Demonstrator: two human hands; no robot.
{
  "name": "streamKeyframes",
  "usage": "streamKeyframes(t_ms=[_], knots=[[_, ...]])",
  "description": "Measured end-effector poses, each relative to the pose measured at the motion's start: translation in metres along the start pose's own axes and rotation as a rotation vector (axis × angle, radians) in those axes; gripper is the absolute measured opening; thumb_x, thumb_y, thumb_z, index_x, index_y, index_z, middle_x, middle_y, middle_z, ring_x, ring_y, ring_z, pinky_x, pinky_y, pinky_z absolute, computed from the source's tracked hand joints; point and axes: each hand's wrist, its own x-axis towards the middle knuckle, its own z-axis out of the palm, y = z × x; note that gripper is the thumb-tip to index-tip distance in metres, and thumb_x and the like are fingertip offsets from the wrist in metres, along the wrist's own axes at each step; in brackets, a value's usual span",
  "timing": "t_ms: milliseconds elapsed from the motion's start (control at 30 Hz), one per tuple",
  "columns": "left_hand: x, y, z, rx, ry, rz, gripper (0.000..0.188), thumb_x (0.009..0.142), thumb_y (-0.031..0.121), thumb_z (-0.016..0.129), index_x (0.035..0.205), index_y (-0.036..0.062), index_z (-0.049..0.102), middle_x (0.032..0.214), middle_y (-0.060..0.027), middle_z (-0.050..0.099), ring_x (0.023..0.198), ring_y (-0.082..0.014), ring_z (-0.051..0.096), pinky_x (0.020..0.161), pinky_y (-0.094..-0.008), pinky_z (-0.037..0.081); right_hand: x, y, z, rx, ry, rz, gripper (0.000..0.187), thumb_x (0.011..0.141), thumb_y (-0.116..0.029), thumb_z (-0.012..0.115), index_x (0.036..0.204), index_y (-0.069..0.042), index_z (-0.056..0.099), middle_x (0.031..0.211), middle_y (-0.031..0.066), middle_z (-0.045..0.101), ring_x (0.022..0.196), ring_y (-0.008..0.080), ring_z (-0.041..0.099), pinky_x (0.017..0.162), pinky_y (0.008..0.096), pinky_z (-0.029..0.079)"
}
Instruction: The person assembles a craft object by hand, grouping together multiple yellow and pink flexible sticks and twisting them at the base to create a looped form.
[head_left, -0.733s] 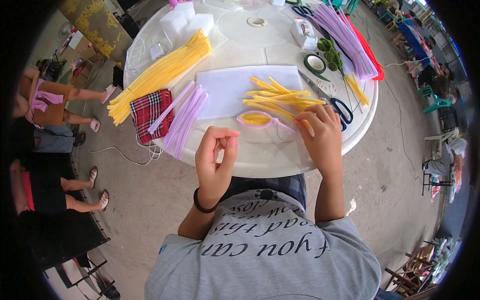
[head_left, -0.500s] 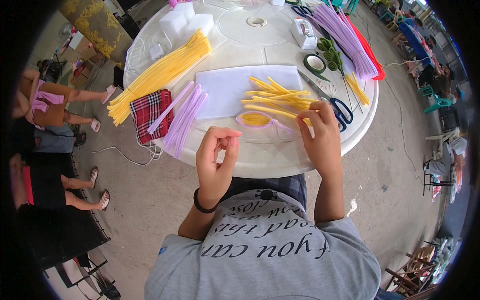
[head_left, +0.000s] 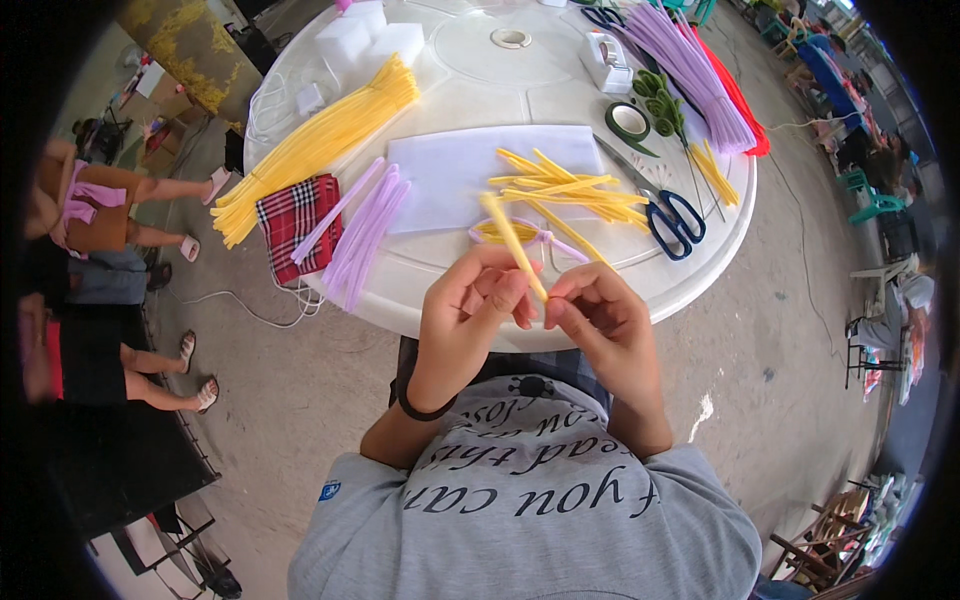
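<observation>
Both my hands meet above the near edge of the table, closed on one yellow pipe cleaner (head_left: pixel 510 234) that slants up and away. My left hand (head_left: pixel 462 308) grips its lower part, and my right hand (head_left: pixel 608 322) pinches its bottom end. Just beyond them lies a small lilac loop with a yellow filling (head_left: pixel 487 231), partly hidden by the pipe cleaner. Short yellow pipe cleaners (head_left: pixel 570 190) are piled on a white sheet (head_left: pixel 440 180). Bent lilac pipe cleaners (head_left: pixel 372 235) rest left of the sheet.
Dark-handled scissors (head_left: pixel 676 225), green tape (head_left: pixel 628 120) and a white tape dispenser (head_left: pixel 606 64) lie right on the round white table (head_left: pixel 470 95). A long yellow bundle (head_left: pixel 320 145) and a red checked cloth (head_left: pixel 298 222) lie left. People sit nearby at far left.
My right hand has come from the yellow pile to my left hand, bringing a pipe cleaner. My left hand has moved slightly right and now holds it too.
</observation>
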Motion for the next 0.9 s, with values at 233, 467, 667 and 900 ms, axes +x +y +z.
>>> streamKeyframes(t_ms=[233, 467, 667, 900], knots=[[-0.001, -0.005, 0.001, 0.010, 0.112, -0.009, 0.016, 0.098, 0.015, 0.053, 0.103, -0.0003, 0.053, 0.091, -0.0065, 0.060, 0.071, -0.0092, 0.057, 0.063, -0.0232, 0.049, 0.020, -0.001, -0.022, -0.314, 0.128, -0.135, 0.006, 0.087, 0.001, 0.065, 0.094, 0.000, 0.065, 0.085, 0.0016, 0.064, 0.071, 0.0058, 0.056, 0.065, 0.0210, 0.044], [0.001, -0.004, -0.001, -0.196, 0.080, -0.200, 0.008, 0.096, 0.011, 0.052, 0.095, 0.0029, 0.050, 0.091, -0.0055, 0.059, 0.069, -0.0079, 0.055, 0.061, -0.0229, 0.047, 0.030, -0.005, -0.012, -0.655, -0.085, -0.734, 0.025, 0.066, 0.002, 0.069, 0.089, -0.008, 0.069, 0.088, 0.0014, 0.064, 0.071, 0.0162, 0.054, 0.059, 0.0280, 0.040], [-0.001, -0.010, -0.003, -0.155, -0.053, -0.235, 0.007, 0.096, 0.008, 0.049, 0.099, 0.0040, 0.053, 0.096, -0.0029, 0.056, 0.068, -0.0058, 0.053, 0.057, -0.0208, 0.045, 0.028, 0.007, -0.014, -0.813, -0.078, -0.998, 0.025, 0.062, -0.015, 0.068, 0.086, -0.010, 0.073, 0.092, 0.0010, 0.066, 0.071, 0.0153, 0.056, 0.060, 0.0289, 0.039], [0.000, -0.004, -0.006, -0.128, 0.045, -0.155, 0.012, 0.097, 0.013, 0.055, 0.103, 0.0022, 0.056, 0.090, -0.0034, 0.059, 0.068, -0.0060, 0.055, 0.057, -0.0213, 0.046, 0.020, 0.010, -0.016, -0.668, -0.140, -0.990, 0.021, 0.067, -0.013, 0.068, 0.086, -0.009, 0.075, 0.096, 0.0021, 0.070, 0.068, 0.0138, 0.059, 0.059, 0.0278, 0.039]])
